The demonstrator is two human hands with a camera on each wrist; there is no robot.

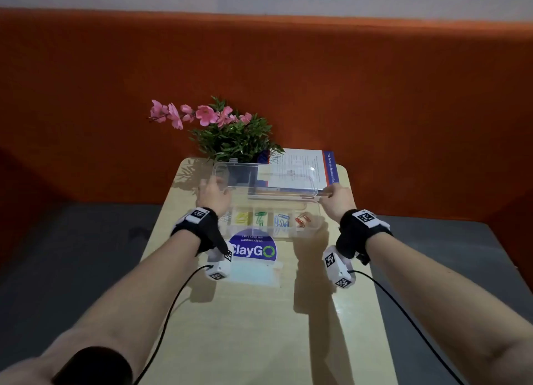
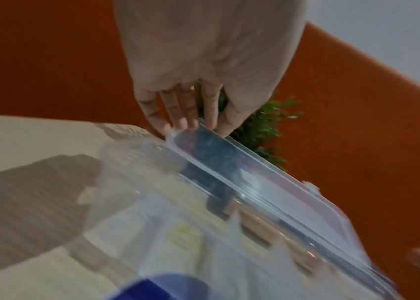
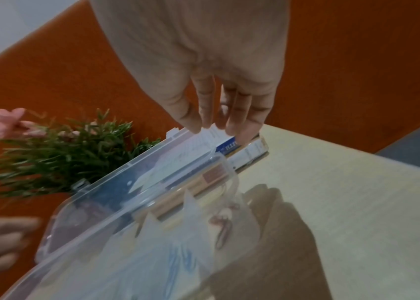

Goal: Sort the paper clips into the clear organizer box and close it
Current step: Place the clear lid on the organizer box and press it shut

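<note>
While both arms reach forward, left hand (image 1: 212, 193) and right hand (image 1: 337, 200) pinch the raised lid (image 1: 265, 180) ends.

Left hand (image 2: 203, 67) fingertips (image 2: 177, 123) pinch the raised clear lid's (image 2: 267, 178) corner.

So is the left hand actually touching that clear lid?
Touching. In the left wrist view the left hand's fingertips rest on the corner edge of the raised lid, no gap showing.

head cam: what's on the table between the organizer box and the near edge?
In the head view, a round blue ClayGO sticker lies just nearer than the organizer box, then a pale blue face mask; nearer still, the table is bare.
</note>
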